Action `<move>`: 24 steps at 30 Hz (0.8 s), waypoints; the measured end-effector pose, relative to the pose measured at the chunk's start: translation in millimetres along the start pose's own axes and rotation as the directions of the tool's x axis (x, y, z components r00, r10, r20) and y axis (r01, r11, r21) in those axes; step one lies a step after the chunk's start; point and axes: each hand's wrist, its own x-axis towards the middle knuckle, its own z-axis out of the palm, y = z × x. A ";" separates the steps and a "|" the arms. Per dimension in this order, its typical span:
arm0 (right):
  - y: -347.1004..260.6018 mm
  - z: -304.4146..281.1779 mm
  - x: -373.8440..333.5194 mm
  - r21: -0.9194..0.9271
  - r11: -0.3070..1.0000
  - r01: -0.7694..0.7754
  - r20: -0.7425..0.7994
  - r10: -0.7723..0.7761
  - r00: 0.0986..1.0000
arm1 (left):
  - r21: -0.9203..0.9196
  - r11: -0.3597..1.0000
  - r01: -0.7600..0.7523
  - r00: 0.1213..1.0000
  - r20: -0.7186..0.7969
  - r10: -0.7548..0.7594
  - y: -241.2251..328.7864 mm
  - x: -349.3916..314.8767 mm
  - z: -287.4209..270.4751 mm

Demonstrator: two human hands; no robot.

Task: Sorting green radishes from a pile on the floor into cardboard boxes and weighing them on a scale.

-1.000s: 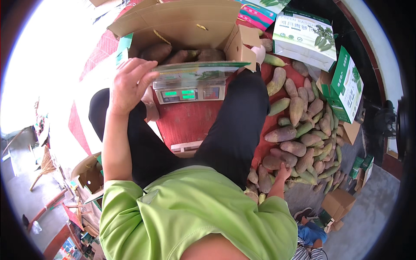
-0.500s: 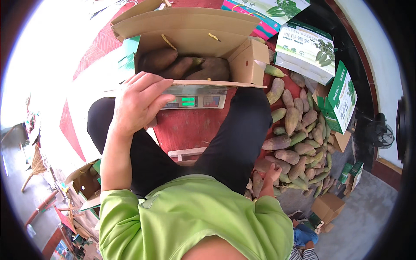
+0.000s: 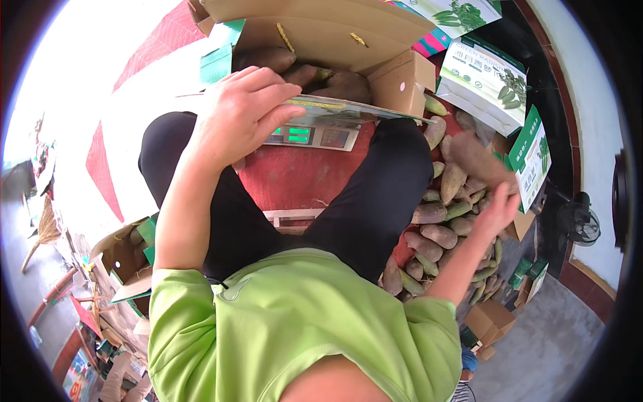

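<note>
An opened cardboard box (image 3: 321,43) with yellow rope handles stands in front of me, several soil-coated radishes (image 3: 264,60) inside. My left hand (image 3: 251,114) grips the left part of its near flap (image 3: 362,112), fingers over the edge and thumb on the outer side. Under that flap shows a digital scale (image 3: 299,135) with a lit green display. Off to the right, my right hand (image 3: 499,209) holds one large brownish radish (image 3: 479,157) by its near end, above the radish pile (image 3: 439,234). That radish is blurred by motion.
White and green cartons (image 3: 482,84) stand beyond the pile, and another green carton (image 3: 530,157) leans by its right edge. A small black fan (image 3: 581,224) sits near the wall. At my left is an opened box (image 3: 127,261); a broom (image 3: 43,231) lies farther left.
My right hand has come up and away from the near part of the pile, now lifting a radish. My left hand stays on the flap, which has tipped slightly; the whole view has shifted.
</note>
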 end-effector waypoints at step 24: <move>-82.2 294.9 48.0 -0.041 0.701 0.712 0.990 -0.068 0.123 | -0.045 0.999 0.016 1.000 0.021 -0.015 -12.6 -0.3 -3.6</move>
